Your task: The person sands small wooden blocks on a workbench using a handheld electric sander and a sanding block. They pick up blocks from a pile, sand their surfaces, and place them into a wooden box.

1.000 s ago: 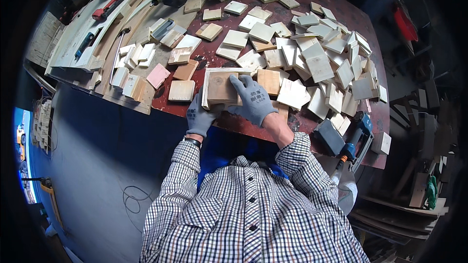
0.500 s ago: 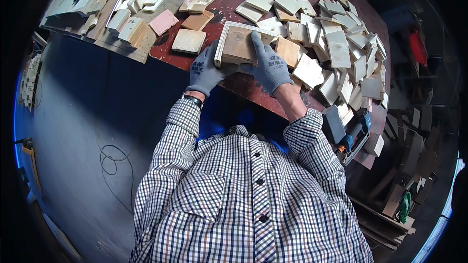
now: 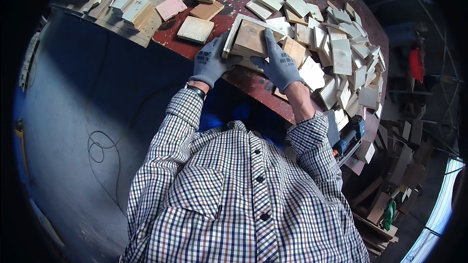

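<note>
Both my hands wear grey work gloves with dark print. Between them, over the near edge of the dark red table [image 3: 170,44], is a brown square wooden board [image 3: 252,35]. It lies against a pale wooden frame [image 3: 228,44] whose left and far sides show. My left hand [image 3: 213,62] is closed round the frame's left side, its fingers partly underneath. My right hand [image 3: 282,64] grips the brown board from the right, with the thumb laid along its top edge. The undersides of board and frame are hidden.
Many loose wooden blocks [image 3: 341,56] are heaped across the table's right half. At the front right corner lies a blue power tool [image 3: 358,129]. A pink block [image 3: 170,7] and a pale block [image 3: 195,29] lie left. A thin cable [image 3: 100,148] loops on the floor.
The brown board now sits tilted, raised from the frame at its near left, where a gap shows. My view has turned slightly, so the hands appear a little further right.
</note>
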The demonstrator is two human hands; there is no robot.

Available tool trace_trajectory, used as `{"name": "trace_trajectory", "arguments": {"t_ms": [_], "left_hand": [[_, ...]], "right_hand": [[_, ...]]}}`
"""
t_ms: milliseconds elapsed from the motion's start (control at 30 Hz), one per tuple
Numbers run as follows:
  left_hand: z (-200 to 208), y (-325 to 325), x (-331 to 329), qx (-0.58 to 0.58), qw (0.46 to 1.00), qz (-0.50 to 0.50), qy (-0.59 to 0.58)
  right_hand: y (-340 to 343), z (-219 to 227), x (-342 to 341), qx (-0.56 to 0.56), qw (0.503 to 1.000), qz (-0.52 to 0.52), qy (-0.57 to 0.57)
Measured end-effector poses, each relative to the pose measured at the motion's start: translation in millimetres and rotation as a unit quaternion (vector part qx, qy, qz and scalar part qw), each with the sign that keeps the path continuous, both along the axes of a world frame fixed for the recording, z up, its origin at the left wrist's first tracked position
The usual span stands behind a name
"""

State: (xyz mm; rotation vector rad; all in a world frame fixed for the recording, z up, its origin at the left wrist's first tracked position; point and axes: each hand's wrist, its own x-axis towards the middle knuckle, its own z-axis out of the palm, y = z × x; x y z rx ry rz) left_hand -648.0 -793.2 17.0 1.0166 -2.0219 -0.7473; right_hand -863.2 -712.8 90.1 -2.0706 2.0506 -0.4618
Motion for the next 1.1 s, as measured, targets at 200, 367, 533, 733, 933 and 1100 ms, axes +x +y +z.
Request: {"name": "trace_trajectory", "arguments": {"t_ms": [200, 367, 533, 733, 933, 1100], "left_hand": [[0, -1, -2, 0.020, 0.999, 0.016, -0.045], [-4, -2, -6, 0.011, 0.999, 0.020, -0.023], [3, 0, -1, 0.018, 0.999, 0.007, -0.029], [10, 1, -6, 0.024, 0.999, 0.009, -0.031], [4, 0, -5, -0.005, 1.000, 0.004, -0.004], [6, 2, -2, -0.018, 1.000, 0.006, -0.019]], "right_hand": [[-3, 24, 5, 0.058, 0.996, -0.037, -0.050], [-3, 41, 7, 0.128, 0.913, -0.098, -0.375], [0, 46, 14, 0.138, 0.750, -0.137, -0.632], [2, 39, 30, 0.063, 0.694, -0.210, -0.686], [63, 49, 15, 0.020, 0.638, -0.163, -0.753], [142, 49, -6, -0.069, 0.635, -0.155, -0.754]]}}
